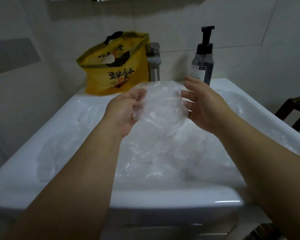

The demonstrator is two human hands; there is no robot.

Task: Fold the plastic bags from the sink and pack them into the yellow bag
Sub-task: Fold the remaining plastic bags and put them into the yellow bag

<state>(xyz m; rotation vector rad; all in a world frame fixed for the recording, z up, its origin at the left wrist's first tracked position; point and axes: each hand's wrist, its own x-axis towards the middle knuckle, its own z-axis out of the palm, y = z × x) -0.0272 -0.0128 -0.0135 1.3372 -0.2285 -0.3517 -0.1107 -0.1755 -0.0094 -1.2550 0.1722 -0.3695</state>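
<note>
A crumpled clear plastic bag (pixel 163 104) is held up over the white sink (pixel 180 196), between both hands. My left hand (pixel 126 110) pinches its left edge with thumb and curled fingers. My right hand (pixel 203 104) holds its right side, fingers curled against the plastic. More clear plastic bags (pixel 154 156) lie heaped in the sink basin below, and others lie on the left rim (pixel 87 116). The yellow bag (pixel 118 66) with black print stands open at the back left of the sink; something white shows inside it.
A steel faucet (pixel 153 63) stands behind the held bag, right of the yellow bag. A pump soap bottle (pixel 203 61) with a black top stands at the back right. Tiled walls enclose the sink. A dark wooden frame (pixel 294 110) shows at the right edge.
</note>
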